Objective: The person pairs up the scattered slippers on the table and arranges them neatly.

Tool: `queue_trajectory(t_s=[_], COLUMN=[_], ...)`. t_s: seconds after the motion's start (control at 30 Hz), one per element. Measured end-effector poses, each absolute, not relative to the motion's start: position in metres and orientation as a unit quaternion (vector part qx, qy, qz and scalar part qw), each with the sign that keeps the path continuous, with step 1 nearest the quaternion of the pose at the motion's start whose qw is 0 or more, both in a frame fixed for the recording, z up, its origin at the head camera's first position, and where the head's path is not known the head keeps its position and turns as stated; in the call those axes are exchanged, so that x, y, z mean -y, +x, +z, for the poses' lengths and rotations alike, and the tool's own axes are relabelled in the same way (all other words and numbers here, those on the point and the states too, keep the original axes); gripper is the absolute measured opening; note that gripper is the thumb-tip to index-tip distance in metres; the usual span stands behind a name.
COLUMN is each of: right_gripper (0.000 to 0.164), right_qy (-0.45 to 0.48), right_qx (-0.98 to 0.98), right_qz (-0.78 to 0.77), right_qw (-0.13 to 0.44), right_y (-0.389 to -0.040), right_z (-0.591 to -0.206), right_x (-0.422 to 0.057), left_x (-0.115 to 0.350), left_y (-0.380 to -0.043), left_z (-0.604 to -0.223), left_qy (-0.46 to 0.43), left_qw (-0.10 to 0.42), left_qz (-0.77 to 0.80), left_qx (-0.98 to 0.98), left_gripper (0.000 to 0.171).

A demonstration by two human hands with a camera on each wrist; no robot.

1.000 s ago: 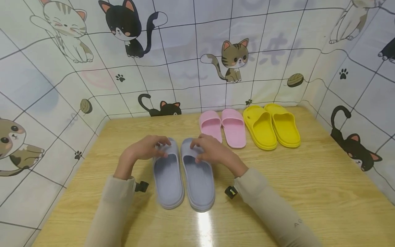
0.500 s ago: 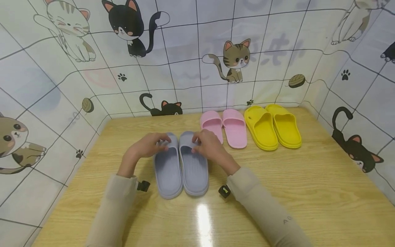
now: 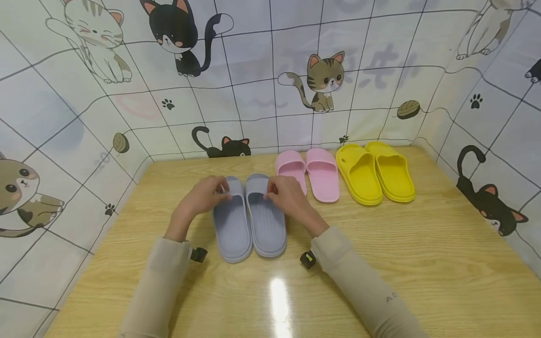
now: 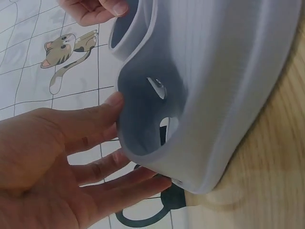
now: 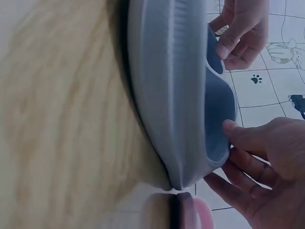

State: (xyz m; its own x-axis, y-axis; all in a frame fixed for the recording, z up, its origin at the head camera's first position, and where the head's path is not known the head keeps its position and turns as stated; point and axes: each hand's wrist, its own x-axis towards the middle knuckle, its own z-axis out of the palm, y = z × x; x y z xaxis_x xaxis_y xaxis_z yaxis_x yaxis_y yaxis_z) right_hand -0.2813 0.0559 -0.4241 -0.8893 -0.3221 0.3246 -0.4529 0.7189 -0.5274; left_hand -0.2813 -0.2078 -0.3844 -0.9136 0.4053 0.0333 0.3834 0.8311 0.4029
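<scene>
Two grey slippers stand side by side on the wooden table, toes toward the wall. My left hand [image 3: 203, 196] pinches the strap edge of the left slipper [image 3: 233, 232], thumb at the opening and fingers along the outer side. The left wrist view shows that strap [image 4: 147, 109] from within, with cut-out holes. Over the right slipper [image 3: 267, 227], my right hand [image 3: 290, 196] pinches the strap in the same way. In the right wrist view its thumb lies on the rim of the opening and the fingers reach below the slipper's side [image 5: 167, 86].
Right of the grey pair, near the wall, stand pink slippers [image 3: 323, 180] and yellow slippers [image 3: 361, 180]. A wall covering [image 3: 253, 94] with printed cats closes off the back and both sides of the table [image 3: 359, 263].
Both hands have come to grip the straps more closely. The grey slippers have slid forward toward the wall, and the right one has moved in beside the left.
</scene>
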Motion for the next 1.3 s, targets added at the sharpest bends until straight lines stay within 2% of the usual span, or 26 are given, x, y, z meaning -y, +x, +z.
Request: queue_trajectory(t_s=[0.17, 0.27, 0.43, 0.57, 0.7, 0.9, 1.1, 1.3], right_gripper=[0.009, 0.018, 0.042, 0.058, 0.061, 0.062, 0.063, 0.065], right_qy=[0.233, 0.258, 0.323, 0.344, 0.326, 0.323, 0.327, 0.323], right_qx=[0.933, 0.939, 0.925, 0.912, 0.919, 0.924, 0.926, 0.927], right_qz=[0.268, 0.225, 0.152, 0.102, 0.066, 0.045, 0.024, 0.021], right_qw=[0.061, 0.011, -0.129, -0.2, -0.213, -0.198, -0.187, -0.187], right_y=[-0.273, -0.262, -0.238, -0.22, -0.21, -0.205, -0.205, -0.208], right_z=[-0.405, -0.386, -0.365, -0.366, -0.374, -0.383, -0.385, -0.387], right_x=[-0.064, -0.069, -0.063, -0.05, -0.042, -0.036, -0.033, -0.031], left_x=[0.205, 0.199, 0.18, 0.165, 0.152, 0.139, 0.132, 0.125], left_y=[-0.274, -0.264, -0.244, -0.233, -0.225, -0.219, -0.215, -0.212], left_z=[-0.377, -0.366, -0.348, -0.348, -0.353, -0.361, -0.368, -0.378], left_qy=[0.202, 0.202, 0.228, 0.219, 0.2, 0.188, 0.156, 0.173], left_qw=[0.031, 0.039, 0.119, 0.194, 0.239, 0.257, 0.258, 0.236], left_qz=[0.173, 0.149, 0.119, 0.093, 0.064, 0.015, 0.005, -0.025], left_qx=[-0.964, -0.967, -0.959, -0.952, -0.948, -0.948, -0.953, -0.956], left_gripper=[0.026, 0.029, 0.036, 0.058, 0.056, 0.053, 0.063, 0.086])
